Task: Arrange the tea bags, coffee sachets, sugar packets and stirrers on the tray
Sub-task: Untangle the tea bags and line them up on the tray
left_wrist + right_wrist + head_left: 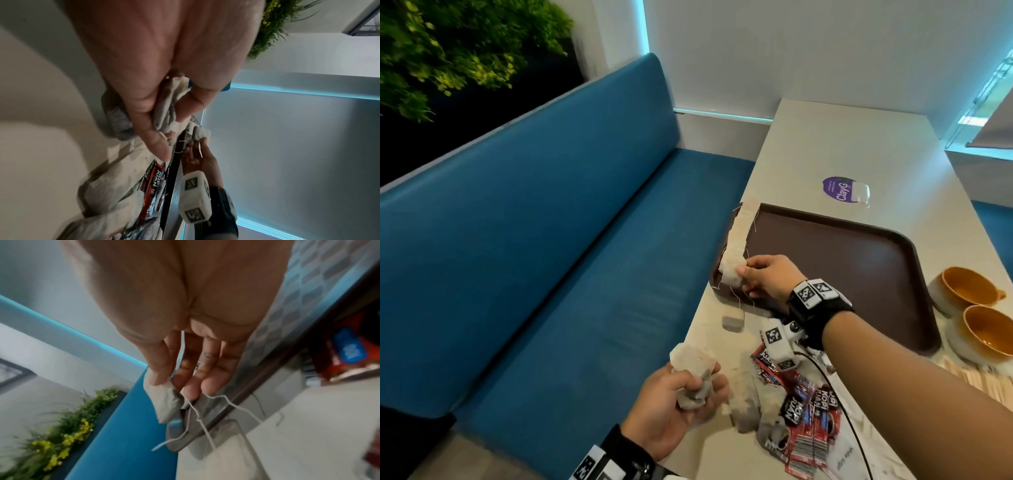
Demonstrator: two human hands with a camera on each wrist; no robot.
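Observation:
A dark brown tray (859, 260) lies on the pale table. Along its left rim runs a row of tea bags (739, 236). My right hand (763, 277) pinches the nearest tea bag (731, 277) at the tray's near-left corner, strings dangling; the right wrist view shows the same tea bag (166, 400) between thumb and finger. My left hand (681, 397) holds a bunch of tea bags (693, 373) above the table's left edge, seen crumpled in the left wrist view (170, 105). Red coffee sachets (804, 411) and more tea bags (746, 407) lie heaped near me.
Two orange-lined cups (972, 308) stand right of the tray, with wooden stirrers (976, 377) in front of them. One loose tea bag (732, 320) lies just below the tray corner. A purple sticker (840, 190) marks the far table. A blue bench (551, 257) runs along the left.

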